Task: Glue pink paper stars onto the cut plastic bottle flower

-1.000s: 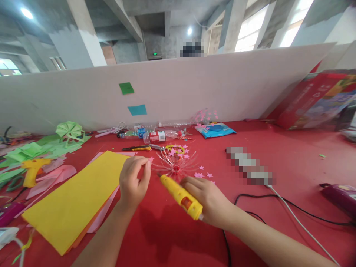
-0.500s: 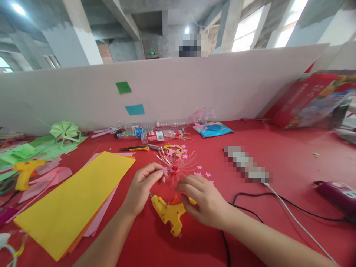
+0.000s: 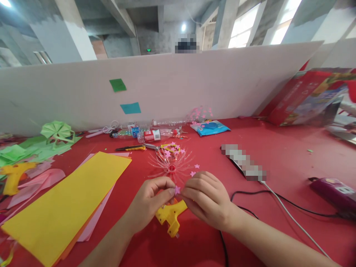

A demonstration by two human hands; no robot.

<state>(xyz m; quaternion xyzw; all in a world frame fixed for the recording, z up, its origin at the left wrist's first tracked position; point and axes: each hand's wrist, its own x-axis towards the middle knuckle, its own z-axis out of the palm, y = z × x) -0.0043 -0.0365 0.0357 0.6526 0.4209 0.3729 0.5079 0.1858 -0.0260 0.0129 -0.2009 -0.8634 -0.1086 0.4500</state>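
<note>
Across the near side of the red table (image 3: 200, 244), backed by a white board (image 3: 172, 85) that probably keeps things from sliding off the far edge, a stack topped by yellow paper (image 3: 66, 204) lies slantwise to the left, likely set aside so the middle is free for work. Near that middle sits a cut plastic bottle (image 3: 171, 168), its clear strips fanned out around the neck; the wide spread seems to set the strips apart from one another. Both bare hands meet just in front of it, over the glue gun (image 3: 169, 218), which rests on its side on the table, presumably put down so that neither hand has to carry it. Smallest of all, one pink star (image 3: 177, 190) is between the hands: thumb and forefinger of the left hand (image 3: 152, 196) are clamped on its edge, perhaps to leave most of its face uncovered. The right hand (image 3: 207, 200) has its fingertips bunched just beside the star; whether they touch it, or pinch anything, I cannot tell.
</note>
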